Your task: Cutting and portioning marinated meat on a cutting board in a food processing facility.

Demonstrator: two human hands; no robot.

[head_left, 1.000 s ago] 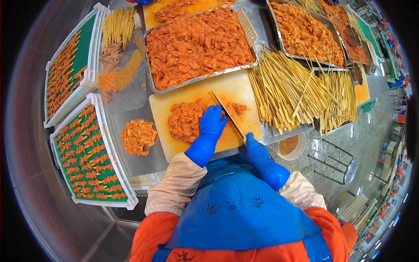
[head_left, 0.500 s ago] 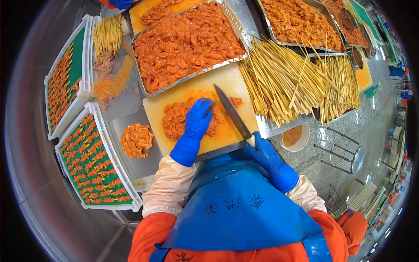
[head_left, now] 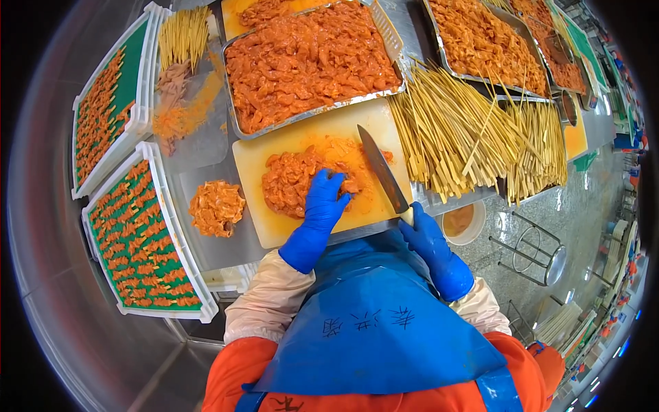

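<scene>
My left hand (head_left: 324, 199), in a blue glove, rests at the right edge of a pile of orange-red marinated meat pieces (head_left: 292, 180). Its thumb and fingers are apart beside a small bit of meat, with nothing visibly gripped. In my right hand (head_left: 434, 247), also gloved in blue, is the pale handle of a kitchen knife (head_left: 382, 167). The blade slants up and left above the right part of a cutting board (head_left: 252, 218). A few meat scraps lie around the blade on the board.
Beyond the board stands a metal tray of marinated meat (head_left: 309, 65). Bamboo skewers (head_left: 456, 134) pile up at right, above a white bucket (head_left: 464, 221). At left are a small meat heap (head_left: 217, 208) and white trays of skewered meat (head_left: 147, 240). A metal stool (head_left: 539, 248) stands lower right.
My left hand has moved slightly down and right, and its fingers have spread from a closed grasp. The knife still slants over the board. The whole view has shifted a little.
</scene>
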